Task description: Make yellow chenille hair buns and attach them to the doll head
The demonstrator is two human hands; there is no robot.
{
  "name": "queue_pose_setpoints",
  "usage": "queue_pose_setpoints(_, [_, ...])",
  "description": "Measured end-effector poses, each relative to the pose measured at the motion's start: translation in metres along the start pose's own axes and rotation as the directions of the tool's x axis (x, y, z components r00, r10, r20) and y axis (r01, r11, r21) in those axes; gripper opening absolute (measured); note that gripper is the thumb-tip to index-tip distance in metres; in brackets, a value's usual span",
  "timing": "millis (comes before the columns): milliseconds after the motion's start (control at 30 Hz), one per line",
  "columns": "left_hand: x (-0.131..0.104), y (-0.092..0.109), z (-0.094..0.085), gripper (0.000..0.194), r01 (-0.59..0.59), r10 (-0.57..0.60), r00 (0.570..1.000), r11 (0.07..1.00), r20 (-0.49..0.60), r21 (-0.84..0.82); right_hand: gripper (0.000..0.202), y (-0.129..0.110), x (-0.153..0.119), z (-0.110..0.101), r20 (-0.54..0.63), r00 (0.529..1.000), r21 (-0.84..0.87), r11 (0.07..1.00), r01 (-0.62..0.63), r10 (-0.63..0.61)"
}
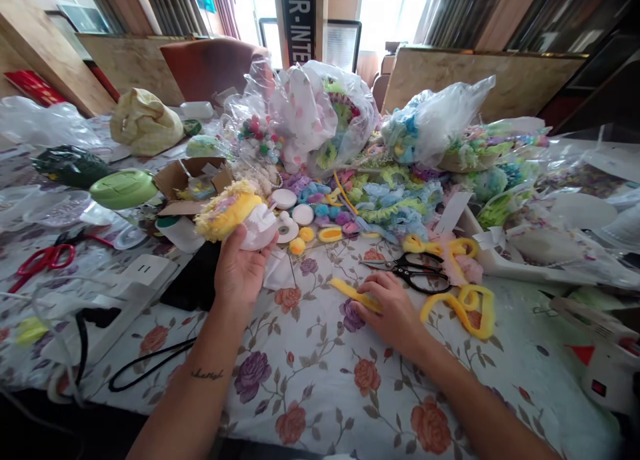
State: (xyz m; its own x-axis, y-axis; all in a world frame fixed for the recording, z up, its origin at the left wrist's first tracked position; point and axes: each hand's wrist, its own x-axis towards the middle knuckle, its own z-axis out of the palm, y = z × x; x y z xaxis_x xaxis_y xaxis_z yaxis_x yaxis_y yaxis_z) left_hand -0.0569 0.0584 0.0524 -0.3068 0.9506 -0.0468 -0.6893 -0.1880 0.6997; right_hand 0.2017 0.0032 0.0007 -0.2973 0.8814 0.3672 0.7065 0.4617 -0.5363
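Raised above the table, my left hand point(239, 270) is closed around a craft piece with a yellow fuzzy band point(235, 210), a curly pale-yellow fringe and a smooth white part point(260, 227). My right hand point(393, 313) rests on the tablecloth, its fingers closed on a short flat yellow fuzzy strip point(345, 287). Just beyond that hand lie black-handled scissors point(420, 270), blades pointing left. A long yellow fuzzy strip point(463, 307) curls to their right. Yellow pompoms point(299, 245) and a yellow oval ring point(330, 234) sit between the hands, farther back.
Heaped fabric trims point(395, 200) and plastic bags point(320, 113) fill the back. At left are red-handled scissors point(45, 263), a power strip point(135, 287), a black phone-like slab point(193, 280) and a cardboard box point(193, 180). A white glue gun point(600, 353) stands at right beside a white tray point(493, 263).
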Motion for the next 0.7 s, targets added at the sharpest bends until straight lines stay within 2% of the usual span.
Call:
queue_pose_setpoints(100, [-0.001, 0.0, 0.0, 0.021, 0.006, -0.006, 1.0, 1.0, -0.028, -0.012, 0.008, -0.006, 0.011, 0.001, 0.01, 0.999, -0.049, 0.998, 0.034, -0.034])
queue_pose_setpoints(233, [-0.002, -0.006, -0.001, 0.025, 0.004, -0.004, 1.0, 1.0, -0.027, -0.012, 0.015, -0.022, 0.054, 0.003, 0.127, 0.99, -0.129, 0.989, 0.073, -0.057])
queue_pose_setpoints(300, [-0.001, -0.007, -0.002, 0.031, 0.012, -0.013, 1.0, 1.0, -0.023, -0.018, 0.014, -0.033, 0.082, 0.013, 0.186, 0.982, -0.167, 0.984, 0.065, -0.033])
queue_pose_setpoints(433, [-0.001, -0.01, -0.003, 0.043, 0.01, -0.01, 1.0, 1.0, 0.008, -0.014, 0.022, -0.054, 0.125, 0.053, 0.194, 0.981, -0.208, 0.977, 0.043, -0.002])
queue_pose_setpoints(500, [-0.001, -0.013, -0.003, 0.047, 0.007, -0.007, 1.0, 1.0, 0.016, -0.002, 0.021, -0.063, 0.134, 0.071, 0.183, 0.982, -0.216, 0.976, 0.001, 0.039])
queue_pose_setpoints(567, [-0.002, -0.016, -0.003, 0.05, 0.005, -0.006, 0.999, 1.0, 0.04, 0.022, 0.018, -0.068, 0.136, 0.08, 0.168, 0.982, -0.202, 0.978, -0.052, 0.086])
queue_pose_setpoints(633, [-0.004, -0.018, -0.003, 0.052, 0.016, -0.02, 0.997, 0.999, 0.079, 0.05, 0.018, -0.066, 0.132, 0.078, 0.138, 0.982, -0.164, 0.981, -0.107, 0.13])
queue_pose_setpoints(700, [-0.008, -0.018, -0.001, 0.052, 0.058, -0.068, 0.99, 0.995, 0.121, 0.081, 0.017, -0.058, 0.125, 0.064, 0.085, 0.981, -0.102, 0.98, -0.168, 0.177])
